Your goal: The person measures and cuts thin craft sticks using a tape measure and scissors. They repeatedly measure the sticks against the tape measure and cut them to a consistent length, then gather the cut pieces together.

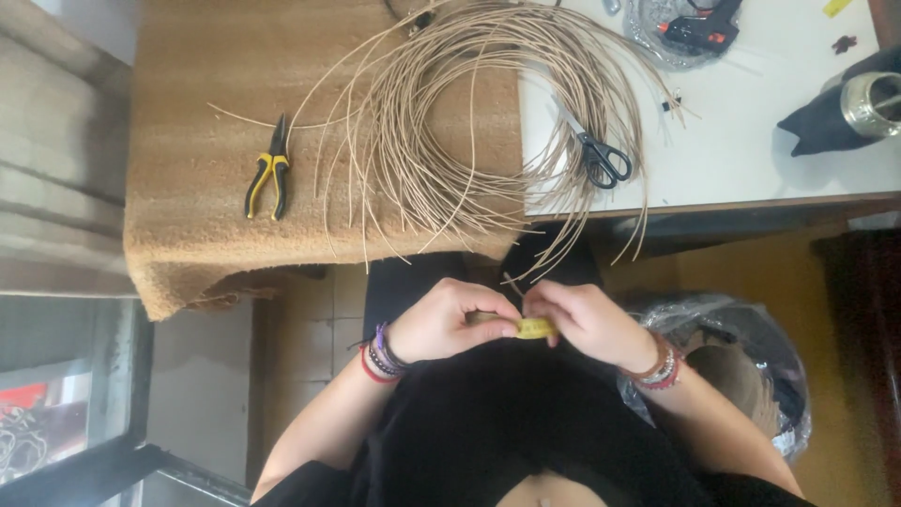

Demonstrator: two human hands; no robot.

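My left hand (449, 319) and my right hand (587, 319) meet over my lap, both closed on a small yellow object (533, 328), possibly a tape; most of it is hidden by my fingers. A short piece of thin reed (511, 282) sticks up between the thumbs. Above the hands, a big loose coil of tan rattan reed (469, 122) lies across a brown mat (188, 207) and the white table (751, 141). Both wrists wear several bracelets.
Yellow-handled pliers (267, 174) rest on the mat, left of the coil. Black-handled scissors (601, 155) lie on the white table. A black glue gun (699, 28) sits at the top. A metal cup (873, 101) stands at right. A plastic bag (741, 361) sits on the floor beside my right arm.
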